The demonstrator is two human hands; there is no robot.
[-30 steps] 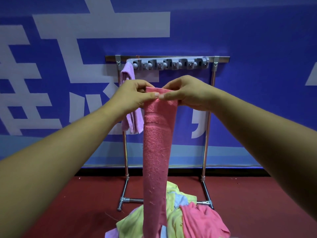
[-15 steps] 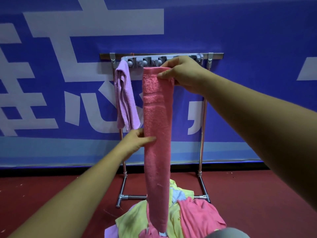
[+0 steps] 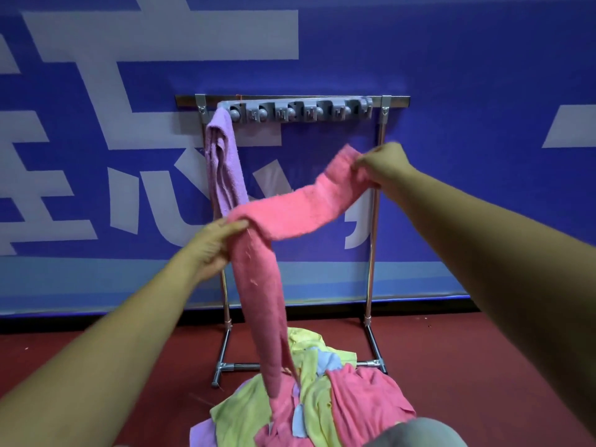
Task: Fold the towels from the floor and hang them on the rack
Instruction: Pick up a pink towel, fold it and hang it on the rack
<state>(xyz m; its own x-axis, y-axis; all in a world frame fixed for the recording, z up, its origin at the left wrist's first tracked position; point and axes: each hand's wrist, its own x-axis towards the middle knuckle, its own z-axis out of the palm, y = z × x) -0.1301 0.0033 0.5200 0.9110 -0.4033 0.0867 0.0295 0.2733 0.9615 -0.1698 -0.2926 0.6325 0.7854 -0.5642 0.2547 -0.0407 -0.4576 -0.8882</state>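
A long pink towel, folded into a narrow strip, stretches between my two hands in front of the rack. My right hand pinches its upper end, right of centre and below the rack's top bar. My left hand holds the strip at its middle, where it bends; the lower half hangs down to the pile. The metal rack stands against the blue wall, with a grey hook strip along its top. A purple towel hangs from the left end.
A heap of loose towels, yellow-green, pink, light blue and purple, lies on the red floor in front of the rack's base. The blue wall with white lettering is close behind the rack.
My right hand has come down from the rack's top bar with the towel's end. My left hand has taken the strip's middle and drawn it left, so the towel now bends.
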